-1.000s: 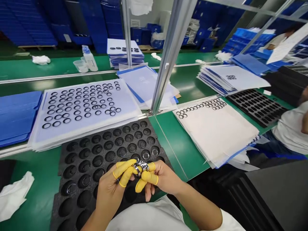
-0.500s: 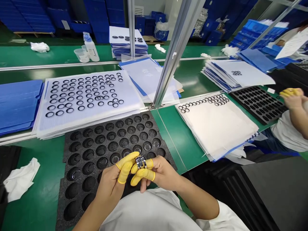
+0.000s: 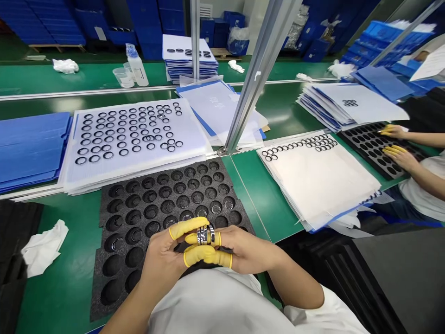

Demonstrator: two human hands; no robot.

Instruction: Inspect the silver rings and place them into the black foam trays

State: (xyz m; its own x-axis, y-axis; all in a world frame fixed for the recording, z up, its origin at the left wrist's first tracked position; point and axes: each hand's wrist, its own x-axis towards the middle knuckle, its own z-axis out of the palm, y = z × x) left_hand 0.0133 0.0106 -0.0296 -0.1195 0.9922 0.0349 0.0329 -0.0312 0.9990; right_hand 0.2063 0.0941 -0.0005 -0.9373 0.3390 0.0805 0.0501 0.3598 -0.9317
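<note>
Several shiny metal rings (image 3: 202, 235) are held side by side between my two hands, above the near part of a black foam tray (image 3: 107, 253). My left hand (image 3: 165, 250) pinches them from the left, with yellow finger cots on its thumb and forefinger. From the other side my right hand (image 3: 243, 250), also in yellow cots, has its fingers closed on the rings, one of which stands slightly apart at the right. Rings lie in many of the tray's round pockets, while the nearest left pockets show none. My hands hide part of the tray.
Behind the tray, a stack of white sheets (image 3: 135, 171) bears rows of dark rings. Another sheet stack (image 3: 320, 185) with rings lies right. Blue folders (image 3: 31, 148), a crumpled cloth (image 3: 45, 248) and a metal post (image 3: 259, 69) stand around. A co-worker's hands (image 3: 399, 155) are over another tray.
My fingers have shifted around the rings, and the right-hand ring now stands a little apart. The view has moved slightly. The co-worker's hands have come down over the tray at right.
</note>
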